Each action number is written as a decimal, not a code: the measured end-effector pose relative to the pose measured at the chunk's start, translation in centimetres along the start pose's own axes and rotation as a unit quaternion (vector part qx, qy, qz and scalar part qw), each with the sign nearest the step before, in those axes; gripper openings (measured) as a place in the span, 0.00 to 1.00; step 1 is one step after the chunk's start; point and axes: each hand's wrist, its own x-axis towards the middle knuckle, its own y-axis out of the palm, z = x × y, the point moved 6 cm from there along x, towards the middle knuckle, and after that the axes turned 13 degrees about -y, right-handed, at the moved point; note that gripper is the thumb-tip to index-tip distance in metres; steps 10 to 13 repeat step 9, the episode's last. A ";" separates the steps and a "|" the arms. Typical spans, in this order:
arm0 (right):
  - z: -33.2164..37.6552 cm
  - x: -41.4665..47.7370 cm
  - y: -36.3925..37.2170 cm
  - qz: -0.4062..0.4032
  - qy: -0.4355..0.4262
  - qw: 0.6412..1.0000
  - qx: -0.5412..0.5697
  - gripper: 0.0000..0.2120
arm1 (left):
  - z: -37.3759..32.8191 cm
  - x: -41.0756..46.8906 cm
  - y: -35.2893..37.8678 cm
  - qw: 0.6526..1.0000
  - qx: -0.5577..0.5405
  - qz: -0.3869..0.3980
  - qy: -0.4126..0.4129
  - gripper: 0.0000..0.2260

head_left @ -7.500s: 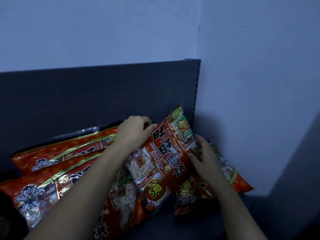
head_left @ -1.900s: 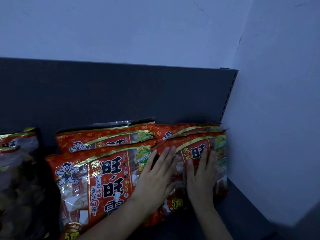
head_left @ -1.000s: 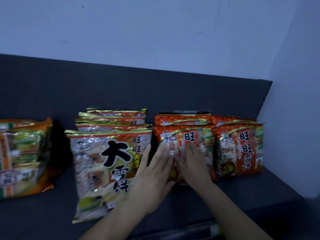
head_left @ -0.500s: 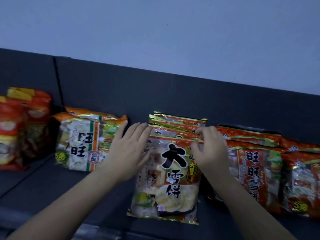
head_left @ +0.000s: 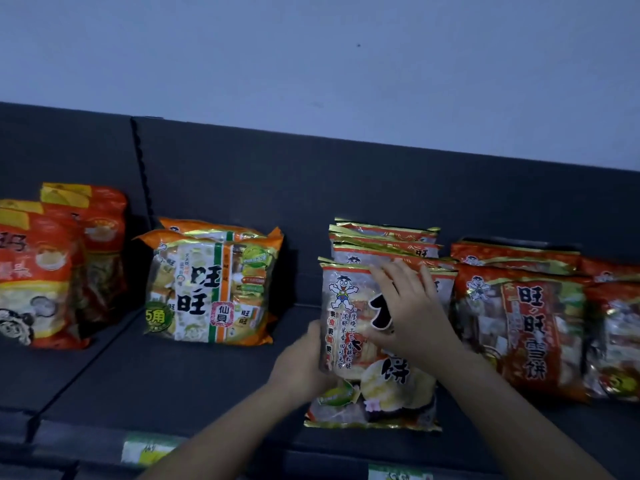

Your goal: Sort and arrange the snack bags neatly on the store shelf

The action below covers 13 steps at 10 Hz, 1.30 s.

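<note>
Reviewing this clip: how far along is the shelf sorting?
Done: red bags and orange bags stand grouped by kind. In hand: left hand holds the edge of the front silver bag, right hand presses flat on its face. Left: that bag's foot juts forward of its stack; probably needs pushing back.

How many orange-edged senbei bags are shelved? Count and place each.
2. The front orange-edged senbei bag stands left of centre; the rear orange-edged senbei bag peeks out directly behind it. Others may be hidden further back.
</note>
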 end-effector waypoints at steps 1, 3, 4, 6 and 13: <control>-0.5 -0.7 0.1 0.019 0.014 1.000 -0.010 0.46 | -0.8 0.2 0.4 0.998 0.035 -0.043 0.039 0.32; -1.1 -1.4 0.0 0.002 0.035 0.999 0.008 0.44 | -1.9 0.6 1.4 0.991 0.041 -0.095 0.080 0.28; -0.8 -1.7 0.2 -0.022 0.028 0.999 -0.008 0.43 | -1.4 0.7 1.6 0.991 0.024 -0.103 0.086 0.32; 0.9 -0.2 -1.0 -0.004 -0.045 0.999 -0.017 0.42 | 1.2 0.2 -0.8 0.997 -0.016 -0.045 0.063 0.38; 6.4 5.0 -6.0 -0.047 0.016 0.998 0.032 0.29 | 5.5 -3.2 -18.9 0.959 0.187 -0.203 0.065 0.33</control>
